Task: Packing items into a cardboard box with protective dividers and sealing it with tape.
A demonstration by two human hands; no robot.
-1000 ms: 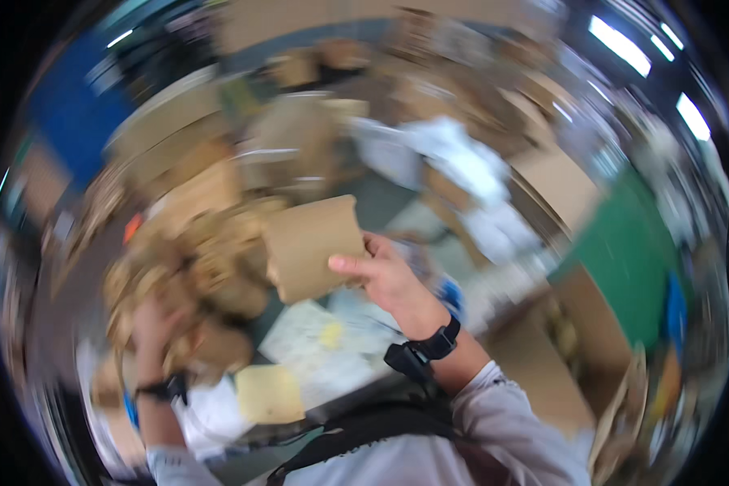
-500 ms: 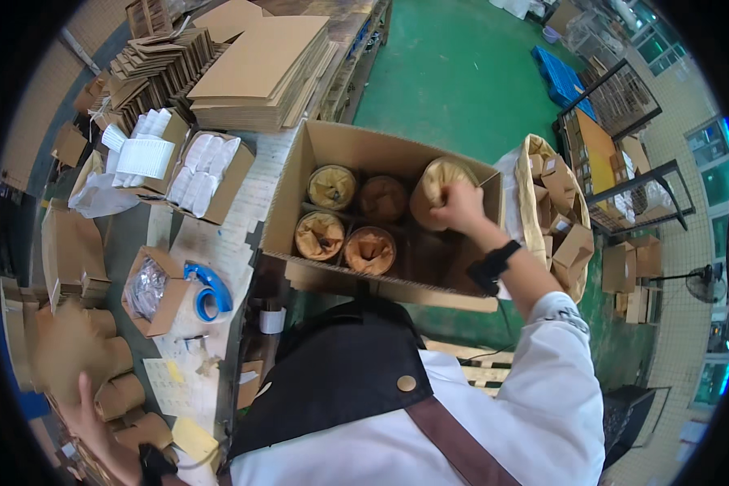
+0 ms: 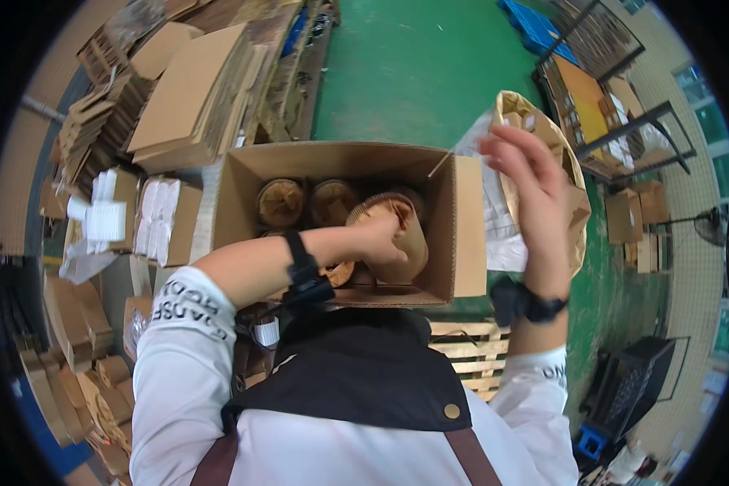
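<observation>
An open cardboard box (image 3: pixel 340 154) stands in front of me with several round brown paper-wrapped packages (image 3: pixel 281 202) inside. My left hand (image 3: pixel 377 239) reaches into the box and grips one such brown package (image 3: pixel 405 231) near its right wall. My right hand (image 3: pixel 526 178) is raised to the right of the box, its fingertips at the rim of a tall brown paper bag (image 3: pixel 571 206) lined with clear plastic (image 3: pixel 498 227). Whether those fingers pinch the plastic I cannot make out.
Flat cardboard sheets (image 3: pixel 194 89) are stacked at the upper left. Small open boxes of white items (image 3: pixel 158 219) sit left of the big box. A wooden pallet (image 3: pixel 462 356) lies under it on the green floor (image 3: pixel 421 65). Metal shelving (image 3: pixel 607 105) stands at the right.
My view swung from the work table to the box. My right hand left the packages and rose to the paper bag; my left hand came up into the box with a package.
</observation>
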